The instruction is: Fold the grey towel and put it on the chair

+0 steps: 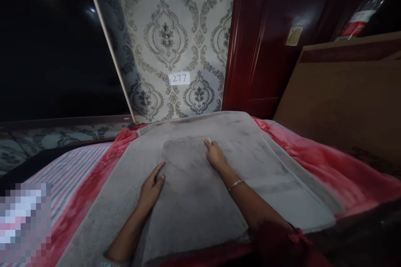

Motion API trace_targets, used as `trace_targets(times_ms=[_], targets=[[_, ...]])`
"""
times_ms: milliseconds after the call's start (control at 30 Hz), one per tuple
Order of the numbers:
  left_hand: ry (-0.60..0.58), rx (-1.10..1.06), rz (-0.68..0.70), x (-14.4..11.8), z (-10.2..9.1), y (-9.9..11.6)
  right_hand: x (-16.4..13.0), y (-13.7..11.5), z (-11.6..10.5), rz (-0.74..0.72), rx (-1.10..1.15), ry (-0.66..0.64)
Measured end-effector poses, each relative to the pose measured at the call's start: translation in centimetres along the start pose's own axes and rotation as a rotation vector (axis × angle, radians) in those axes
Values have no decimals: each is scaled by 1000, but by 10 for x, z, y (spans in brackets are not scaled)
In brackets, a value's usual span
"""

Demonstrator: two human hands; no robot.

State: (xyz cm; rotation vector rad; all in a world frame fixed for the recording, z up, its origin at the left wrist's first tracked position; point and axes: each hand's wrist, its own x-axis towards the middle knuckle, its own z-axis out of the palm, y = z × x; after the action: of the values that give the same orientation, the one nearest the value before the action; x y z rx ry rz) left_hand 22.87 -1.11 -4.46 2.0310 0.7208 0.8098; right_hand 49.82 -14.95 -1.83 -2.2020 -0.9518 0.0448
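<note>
Two hands [151, 188] [216, 156] (bare), grey fabric [191, 204]

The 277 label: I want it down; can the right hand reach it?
Probably not without leaning: the label is on the wall, beyond the right hand, though the way looks free.

Open air lies over the grey cloth [194, 187]; wall [199, 35] blocks ahead, cardboard box [351, 100] right.

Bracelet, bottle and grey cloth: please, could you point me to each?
bracelet [235, 185], head view, middle of its band
bottle [362, 16], head view, its label
grey cloth [196, 192], head view, its middle part
</note>
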Motion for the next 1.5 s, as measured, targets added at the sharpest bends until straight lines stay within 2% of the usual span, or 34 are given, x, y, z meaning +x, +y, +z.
trace_targets(times_ms=[233, 367, 533, 700, 833, 1033, 1133, 1200, 1267, 1333, 1433, 1500], targets=[[-5, -17, -6, 1, 2, 11, -14, 4, -31, 28, 19, -59], [-16, -38, -8, 2, 4, 13, -60, 19, -47, 15, 47, -124], [-20, -33, 19, 4, 6, 11, -121, 33, -55, -108, 104, -172], [-27, 15, 56, 7, 5, 10, -139, 31, -59, 12, 60, -152], [-51, -15, 54, 5, 1, 13, -151, 30, -65, -54, 154, -169], [-99, 254, 125, -29, -1, 14, -181, 33, -67, -86, -11, -216], [-179, 366, 145, -43, -6, 19, -186, 28, -74, -96, -140, -256], [-170, 444, 176, -51, -12, 29, -184, 18, -81, -132, -225, -231], [-156, 526, 263, -63, -17, 44, -182, 5, -85, -233, -248, -152], [-218, 587, 380, -79, -19, 58, -180, -11, -80, -378, -202, -116], [-370, 645, 483, -109, -12, 67, -182, -25, -59, -576, -135, -260], [-400, 680, 493, -125, -5, 63, -186, -25, -44, -624, -132, -375]])
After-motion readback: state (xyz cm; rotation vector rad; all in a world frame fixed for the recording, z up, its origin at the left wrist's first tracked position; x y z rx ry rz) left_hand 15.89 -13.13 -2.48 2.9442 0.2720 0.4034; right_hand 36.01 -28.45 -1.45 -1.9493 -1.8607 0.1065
